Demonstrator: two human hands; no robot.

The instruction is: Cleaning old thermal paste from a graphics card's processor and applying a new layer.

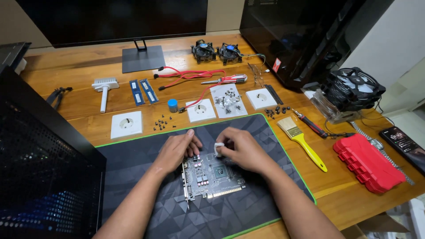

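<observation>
Mat (146,212) bears circuit board (212,176) under both hands.

Wooden desk (79,110), warm brown. Lying on it: dark desk mat w/ green edge (146,159) front-centre; monitor stand (142,58) at back; two small cooler fans (216,52); red cables (188,75); screwdriver w/ red-white handle (226,80); white brush (104,88); two blue RAM sticks (144,91); three white sockets, e.g. (126,124); blue-capped tub (172,105); loose black screws (162,123); yellow-handled paintbrush (303,141); red bit case (368,163); big CPU cooler (349,93); phone (405,142). Black PC case (40,168) at left.
</observation>
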